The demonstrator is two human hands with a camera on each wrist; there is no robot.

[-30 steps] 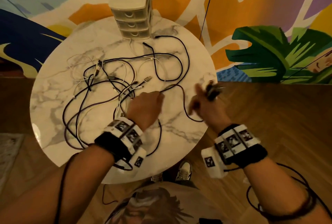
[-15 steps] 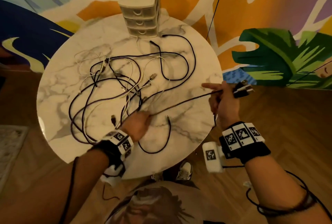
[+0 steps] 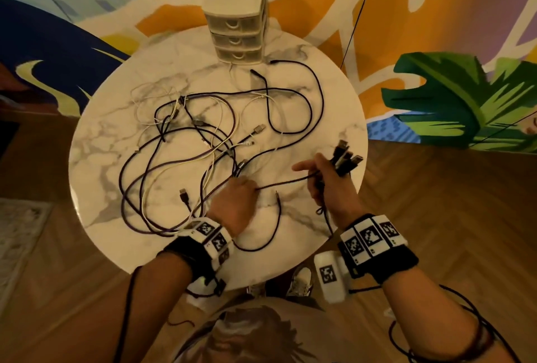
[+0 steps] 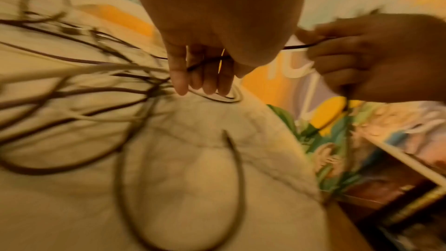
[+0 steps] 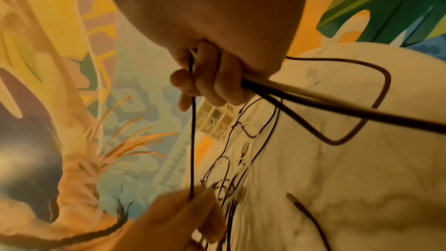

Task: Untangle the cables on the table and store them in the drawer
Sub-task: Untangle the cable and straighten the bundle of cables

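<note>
A tangle of black and white cables lies across the round marble table. One black cable runs taut between both hands. My left hand grips it at the tangle's right edge, fingers curled round it. My right hand holds the same cable near the table's right rim, along with a bunch of dark plugs. The small beige drawer unit stands at the table's far edge, all three drawers closed.
A loose black cable loop lies near the table's front edge between my wrists. The painted wall rises behind the table, with wooden floor around it. My shoes show under the table's rim.
My right hand has drawn rightward and up, pulling the black cable taut out of the tangle. My left hand slid back toward me along that cable and still grips it.
</note>
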